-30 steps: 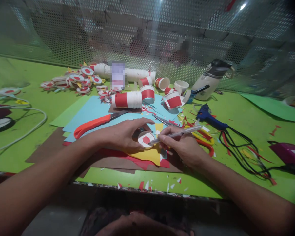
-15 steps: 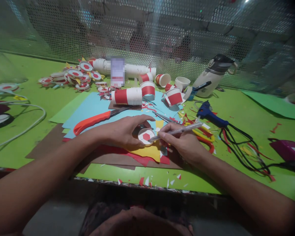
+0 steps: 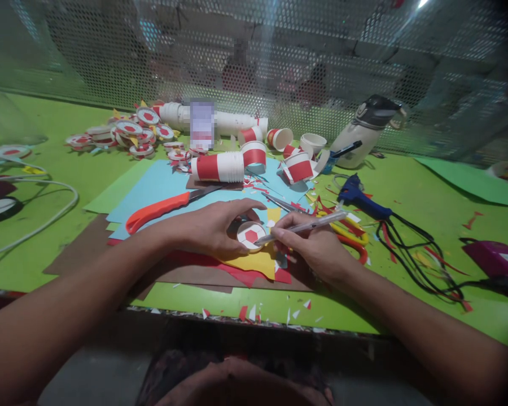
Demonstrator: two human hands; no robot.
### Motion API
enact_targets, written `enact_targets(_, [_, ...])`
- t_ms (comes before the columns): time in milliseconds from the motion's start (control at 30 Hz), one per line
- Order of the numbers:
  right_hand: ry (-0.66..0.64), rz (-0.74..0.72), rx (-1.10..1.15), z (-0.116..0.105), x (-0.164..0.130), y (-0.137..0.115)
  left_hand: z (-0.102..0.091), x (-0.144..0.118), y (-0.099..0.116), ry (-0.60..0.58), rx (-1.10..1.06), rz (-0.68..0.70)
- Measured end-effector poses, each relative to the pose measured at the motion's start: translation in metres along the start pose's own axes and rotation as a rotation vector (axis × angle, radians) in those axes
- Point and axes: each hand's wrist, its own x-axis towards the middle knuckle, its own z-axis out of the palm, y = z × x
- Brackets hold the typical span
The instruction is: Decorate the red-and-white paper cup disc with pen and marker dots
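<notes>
White disc (image 3: 246, 235), its face marked with 1 red hexagon, sits within the curve of the left hand (image 3: 211, 226), the thumb against its near edge and the fingers arched around the far side; exactly how many fingertips touch is hidden. The right hand (image 3: 317, 245) pinches a slim pen (image 3: 324, 220) between thumb and forefinger, its tip at the face beside the hexagon. The disc looks like light card or paper, probably stiff around the rim and more yielding across the middle, so the edge is the sensible place to hold it, with 2 opposed contacts and a gentle squeeze; a hard pinch could buckle it, and pen pressure could make so light a piece swivel. The smooth pen should be firm and easy to steady near its tip. The disc is over yellow paper (image 3: 254, 267), though I cannot tell whether it rests there or is held just above. Farther out, scissors (image 3: 361, 239) lie partly behind the right hand, an orange-handled cutter (image 3: 158, 212) lies beyond the left forearm, and past them are stacked cups (image 3: 218, 168) and a heap of similar discs (image 3: 129, 128).
</notes>
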Motion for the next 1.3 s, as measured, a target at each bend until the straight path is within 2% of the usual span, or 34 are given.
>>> enact_targets(1033, [-0.020, -0.004, 0.026, 0.0010, -0.0004, 0.0007, -0.0004, 0.0005, 0.0001, 0.005, 0.027, 0.012])
enact_targets(1300, [0.011, -0.004, -0.036, 0.0010, -0.0003, -0.0006, 0.0004, 0.0010, 0.0007, 0.002, 0.017, 0.006])
